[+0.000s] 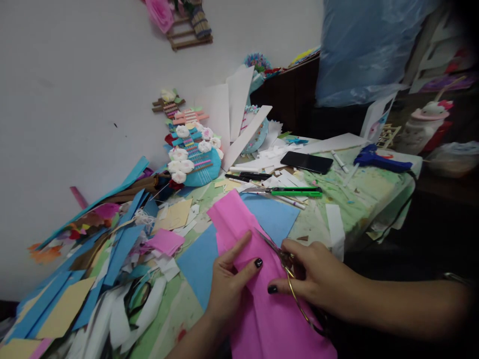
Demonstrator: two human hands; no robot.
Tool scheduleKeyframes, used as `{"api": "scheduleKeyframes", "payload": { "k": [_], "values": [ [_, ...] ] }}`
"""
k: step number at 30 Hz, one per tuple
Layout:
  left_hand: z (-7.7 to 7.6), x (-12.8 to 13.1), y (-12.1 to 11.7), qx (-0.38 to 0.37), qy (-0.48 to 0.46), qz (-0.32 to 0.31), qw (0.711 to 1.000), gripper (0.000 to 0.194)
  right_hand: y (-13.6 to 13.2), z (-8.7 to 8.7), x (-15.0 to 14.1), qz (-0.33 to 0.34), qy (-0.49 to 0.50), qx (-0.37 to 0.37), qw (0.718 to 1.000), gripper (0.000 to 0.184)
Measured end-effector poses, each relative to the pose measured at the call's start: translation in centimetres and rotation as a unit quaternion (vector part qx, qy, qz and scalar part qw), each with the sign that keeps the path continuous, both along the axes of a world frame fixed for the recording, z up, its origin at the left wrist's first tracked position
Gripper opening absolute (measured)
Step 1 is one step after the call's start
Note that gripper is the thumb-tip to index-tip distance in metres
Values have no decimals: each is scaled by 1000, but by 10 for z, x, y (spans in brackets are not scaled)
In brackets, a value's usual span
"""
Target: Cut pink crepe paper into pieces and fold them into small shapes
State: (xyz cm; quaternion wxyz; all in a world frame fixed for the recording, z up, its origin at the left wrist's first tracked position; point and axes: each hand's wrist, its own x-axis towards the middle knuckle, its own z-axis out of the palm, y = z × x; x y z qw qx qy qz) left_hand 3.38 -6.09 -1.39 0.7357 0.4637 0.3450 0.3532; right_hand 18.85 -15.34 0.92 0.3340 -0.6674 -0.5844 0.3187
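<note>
Paper (pixel 239 219), pink, lies at the lower centre of the frame, where we hold it under our left hand (pixel 234 279), thumb and forefinger spread apart. Our right hand (pixel 312 274) is clamped on the scissors (pixel 281 257) (gold-handled), blades over the paper. Blue sheets (pixel 200 264) lie beneath, on the surface (pixel 381 192); a green cutter (pixel 295 191) sits above, near centre.

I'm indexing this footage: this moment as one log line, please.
Left hand: on pink sheet | Right hand: holds scissors over pink sheet | Beneath pink: blue sheet | Beyond: green cutter
</note>
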Motion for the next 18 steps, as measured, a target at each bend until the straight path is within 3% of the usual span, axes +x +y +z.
{"api": "scheduleKeyframes", "payload": {
  "k": [18],
  "values": [
    [-6,-4,3,39,37,-3,999,60,1,-13,2,-1,-18,12,1000,39]
  ]
}}
